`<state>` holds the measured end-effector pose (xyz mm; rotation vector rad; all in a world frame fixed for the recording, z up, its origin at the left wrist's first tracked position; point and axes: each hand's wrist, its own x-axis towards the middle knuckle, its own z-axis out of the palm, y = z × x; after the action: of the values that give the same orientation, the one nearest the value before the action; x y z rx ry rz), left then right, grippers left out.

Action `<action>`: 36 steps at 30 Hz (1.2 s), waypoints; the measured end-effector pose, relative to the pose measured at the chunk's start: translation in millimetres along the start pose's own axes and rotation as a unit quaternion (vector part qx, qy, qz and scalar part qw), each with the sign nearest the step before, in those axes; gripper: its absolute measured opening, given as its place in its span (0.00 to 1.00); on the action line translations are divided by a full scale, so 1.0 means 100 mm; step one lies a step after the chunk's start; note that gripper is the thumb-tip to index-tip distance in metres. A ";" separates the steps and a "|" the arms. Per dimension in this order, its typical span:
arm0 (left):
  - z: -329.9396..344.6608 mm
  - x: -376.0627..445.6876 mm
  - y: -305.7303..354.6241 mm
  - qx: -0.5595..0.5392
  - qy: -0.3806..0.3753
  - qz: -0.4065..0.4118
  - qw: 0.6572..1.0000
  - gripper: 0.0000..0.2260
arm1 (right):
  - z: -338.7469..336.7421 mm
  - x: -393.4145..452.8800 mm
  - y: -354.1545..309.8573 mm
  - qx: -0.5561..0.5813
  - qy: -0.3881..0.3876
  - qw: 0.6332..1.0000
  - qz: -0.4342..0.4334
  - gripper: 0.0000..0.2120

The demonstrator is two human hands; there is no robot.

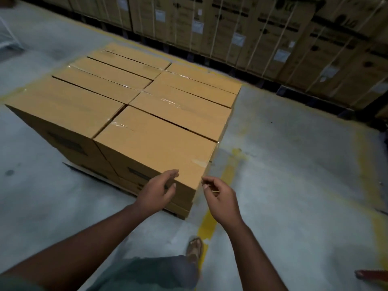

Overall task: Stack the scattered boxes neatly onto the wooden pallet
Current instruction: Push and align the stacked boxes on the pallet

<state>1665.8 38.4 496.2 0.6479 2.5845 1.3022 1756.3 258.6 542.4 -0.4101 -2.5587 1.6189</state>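
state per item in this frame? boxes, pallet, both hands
stacked boxes: taped shut, packed in two rows, tops level
nearest box: taped shut, at the stack's near right corner
pallet: loaded, mostly hidden under the stack
left hand: fingers loosely curled at the nearest box's front edge, holding nothing
right hand: fingers loosely curled beside that corner, holding nothing

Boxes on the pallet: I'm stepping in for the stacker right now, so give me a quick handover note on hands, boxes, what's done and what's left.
Left hand: loosely curled, holding nothing, at the near corner of the nearest box.
Right hand: fingers curled, just off that corner, apparently empty.
Boxes: the top layer sits in two tidy rows, edges aligned, on the pallet, which is mostly hidden.
Done: the visible stack looks neat.
Left: no loose boxes in view; check the floor outside the frame.
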 end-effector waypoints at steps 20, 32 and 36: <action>2.18 1.74 0.78 0.078 0.185 -0.169 0.965 0.21 | -2.05 2.80 1.68 -0.033 -0.269 0.962 -0.035 0.11; 3.84 2.19 2.15 0.093 0.384 -0.357 0.847 0.23 | -2.95 3.81 2.01 -0.133 -0.494 0.827 -0.234 0.26; 4.08 2.23 2.44 0.095 0.405 -0.378 0.827 0.22 | -3.11 3.77 2.04 -0.149 -0.491 0.813 -0.275 0.26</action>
<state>1680.8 561.2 453.4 -1.0930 3.0192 1.1518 1496.9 714.7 468.9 1.4107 -3.0795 1.3555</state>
